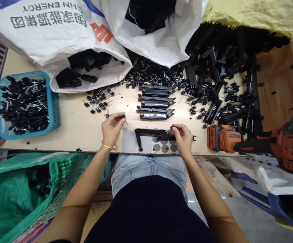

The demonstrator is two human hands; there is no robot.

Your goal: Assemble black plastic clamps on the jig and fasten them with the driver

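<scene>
Pinched in the fingers of my left hand (112,130) is a black-headed screw knob (123,116), its metal shank pointing down. My right hand (183,138) grips another black knob (172,128) by its head, at the right part of a black plastic arm (151,131). That arm lies at the table's front edge, with a leg bent toward me on its left end. Under it are a pale sheet (132,141) and a sheet with grey round discs (165,148). Behind my hands, several black folded plastic parts (156,109) lie stacked in a row.
A blue basket (54,111) of screw knobs stands at left. White sacks (47,37) and a heap of knobs (156,72) fill the back. Loose black parts (214,71) lie at right, near an orange cordless power tool (258,141). A green sack (11,192) is below left.
</scene>
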